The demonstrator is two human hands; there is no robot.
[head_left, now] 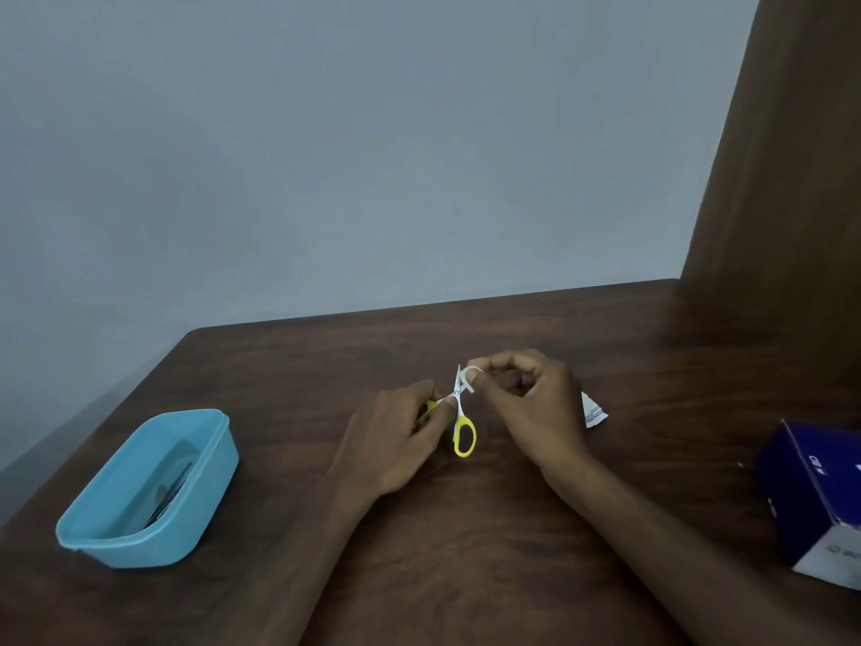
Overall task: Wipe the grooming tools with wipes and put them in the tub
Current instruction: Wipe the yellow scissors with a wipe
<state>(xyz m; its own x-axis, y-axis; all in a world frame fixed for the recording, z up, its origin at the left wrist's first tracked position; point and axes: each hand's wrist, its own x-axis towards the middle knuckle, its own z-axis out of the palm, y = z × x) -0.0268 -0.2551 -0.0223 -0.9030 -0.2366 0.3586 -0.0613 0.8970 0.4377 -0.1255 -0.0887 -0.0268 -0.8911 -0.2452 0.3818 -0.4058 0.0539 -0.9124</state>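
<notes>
Dark wooden worktop: left hand grips yellow-handled scissors; right hand pinches white wipe on blade. Blue tub left. Navy box lettering illegible.

You have a dark brown wooden table under a plain grey-blue wall. At three o'clock a tall brown wooden panel rises from the tabletop, and at four o'clock a dark blue and white cardboard box sits at the frame's edge.
</notes>
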